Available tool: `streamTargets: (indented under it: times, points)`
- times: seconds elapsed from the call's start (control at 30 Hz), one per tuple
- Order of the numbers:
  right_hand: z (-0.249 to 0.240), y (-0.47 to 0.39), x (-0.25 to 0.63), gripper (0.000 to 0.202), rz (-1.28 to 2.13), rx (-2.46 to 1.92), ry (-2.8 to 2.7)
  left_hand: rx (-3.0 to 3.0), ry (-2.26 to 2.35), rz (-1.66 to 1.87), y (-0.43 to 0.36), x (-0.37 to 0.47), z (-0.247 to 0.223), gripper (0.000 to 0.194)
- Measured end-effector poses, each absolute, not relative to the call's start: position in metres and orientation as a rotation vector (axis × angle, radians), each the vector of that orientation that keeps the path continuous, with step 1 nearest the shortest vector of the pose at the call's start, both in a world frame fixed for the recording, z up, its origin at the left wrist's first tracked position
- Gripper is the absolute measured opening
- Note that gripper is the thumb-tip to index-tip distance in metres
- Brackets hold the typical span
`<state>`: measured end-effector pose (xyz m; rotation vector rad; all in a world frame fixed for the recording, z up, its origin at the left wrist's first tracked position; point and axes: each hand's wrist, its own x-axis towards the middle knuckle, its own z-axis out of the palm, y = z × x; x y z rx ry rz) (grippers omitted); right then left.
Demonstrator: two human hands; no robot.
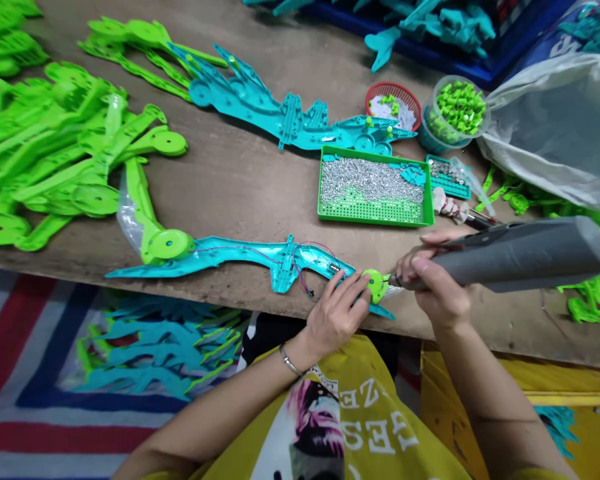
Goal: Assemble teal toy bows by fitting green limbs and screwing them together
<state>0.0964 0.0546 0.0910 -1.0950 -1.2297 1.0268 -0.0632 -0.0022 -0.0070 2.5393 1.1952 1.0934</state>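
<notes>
A long blue plastic part (230, 252) lies along the table's front edge, with thin red and dark wires on it. Green round-ended pieces sit on it: one (170, 245) at its left, another (376, 287) at its right. My left hand (339, 310) rests on the right stretch of the blue part, fingers together and fingertips against the right green piece. My right hand (437, 280) is wrapped round the front of a grey power screwdriver (525, 253), its tip at the right green piece. What lies under my left fingers is hidden.
A green tray of screws (377, 222) stands behind the blue part, near a red basket (393, 87) and a tub of green pieces (455, 110). Another blue part (260, 110) lies farther back. Green parts (55, 147) are heaped at the left; a white sack (555, 127) is at the right.
</notes>
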Motion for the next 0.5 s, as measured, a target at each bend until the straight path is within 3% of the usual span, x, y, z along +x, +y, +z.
streamTargets:
  times: [0.5]
  points:
    - [0.072,0.034,0.100,0.021,1.050,-1.179,-1.303,2.535,1.183,1.070,-0.003,-0.064,-0.008,0.017]
